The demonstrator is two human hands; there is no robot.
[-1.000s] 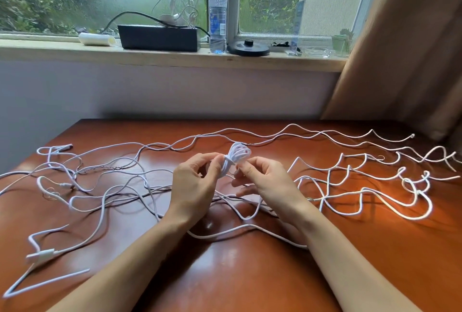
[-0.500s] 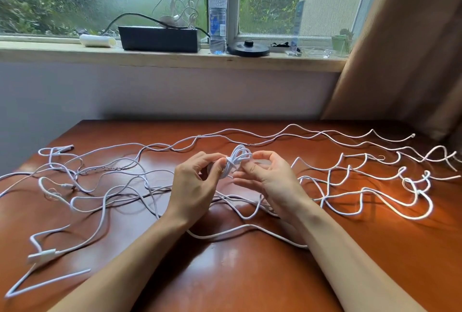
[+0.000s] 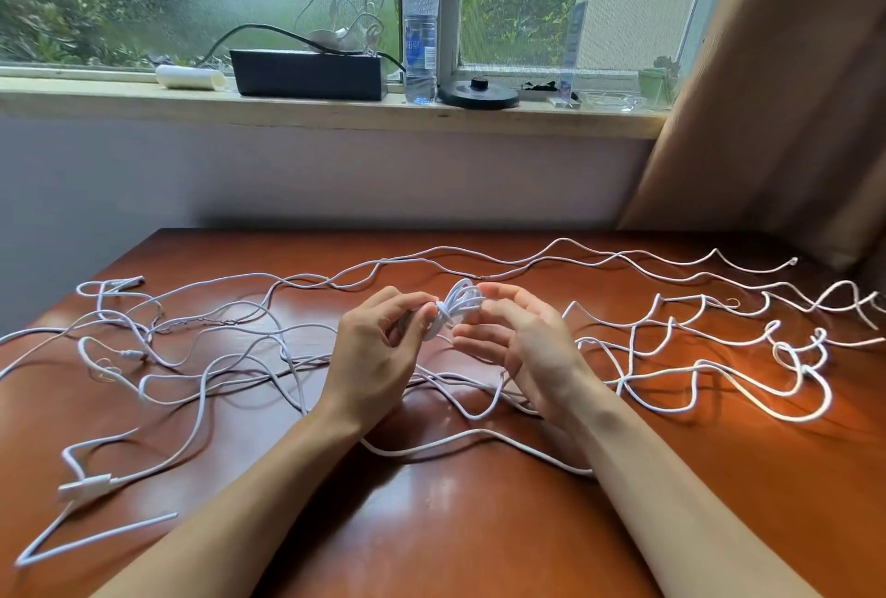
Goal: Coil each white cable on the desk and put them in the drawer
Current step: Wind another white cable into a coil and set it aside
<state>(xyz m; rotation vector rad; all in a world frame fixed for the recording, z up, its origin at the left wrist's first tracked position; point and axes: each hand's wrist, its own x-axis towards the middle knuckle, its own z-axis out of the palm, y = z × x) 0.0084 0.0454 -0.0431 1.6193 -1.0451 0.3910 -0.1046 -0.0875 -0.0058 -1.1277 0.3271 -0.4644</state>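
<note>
Landmark: a small coil [image 3: 459,305] of white cable, held up above the middle of the red-brown desk [image 3: 431,525].
Left hand [image 3: 378,348]: at the coil's left side, it pinched the bundled loops between thumb and curled fingers.
Right hand [image 3: 522,343]: at the coil's right side, palm turned toward it and fingers curved, with the fingertips [image 3: 482,307] at the loops; whether they pinched a strand could not be told.
Loose cables, left [image 3: 206,372]: white strands lay tangled and crossing on the desk left of the coil, one carrying a small white inline block [image 3: 86,487] nearer the person.
Loose cables, right [image 3: 719,367]: kinked, wavy white strands were spread on the desk right of the coil.
Trailing strand [image 3: 431,446]: it ran across the desk below the coil and passed under both wrists.
Windowsill [image 3: 144,103]: it ran along the wall well beyond the coil.
Water bottle [image 3: 420,36]: clear plastic with a blue cap, it stood upright on the sill straight beyond the coil; its fill level could not be read.
Black box [image 3: 307,72]: beyond the coil and to its left, it had a dark cord and pale thin wires piled on its top.
Green pot [image 3: 654,84]: beyond the coil and far to its right, it held a small plant.
Curtain [image 3: 791,94]: tan fabric hung beyond the coil on the far right.
</note>
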